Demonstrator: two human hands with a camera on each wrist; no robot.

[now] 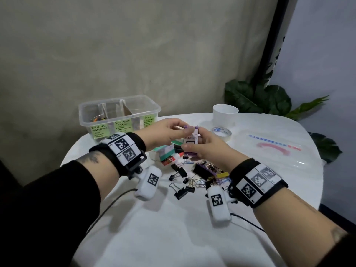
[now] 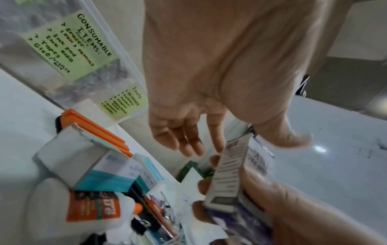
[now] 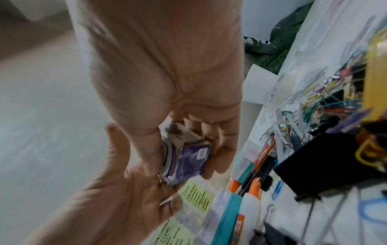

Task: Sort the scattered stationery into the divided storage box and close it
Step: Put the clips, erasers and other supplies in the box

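Note:
Both hands hold a small purple and white stamp pad box (image 1: pixel 191 142) above the pile of stationery in the middle of the table. My left hand (image 1: pixel 173 130) pinches its top end between thumb and index finger, its other fingers (image 2: pixel 178 140) relaxed. My right hand (image 1: pixel 204 149) grips the lower part, fingers and thumb curled round the stamp pad box (image 3: pixel 186 159). The clear divided storage box (image 1: pixel 119 114) stands open at the back left, with green labels (image 2: pixel 69 44) for writing materials, consumable items and tools. Some pens lie in its left compartment.
Under the hands lie a glue bottle (image 1: pixel 174 158), teal and white boxes (image 1: pixel 163 151), black binder clips (image 1: pixel 180 170) and coloured paper clips (image 3: pixel 326 106). A tape roll (image 1: pixel 221 132), a white cup (image 1: pixel 224 114) and a clear printed plastic piece (image 1: pixel 279 147) sit to the right.

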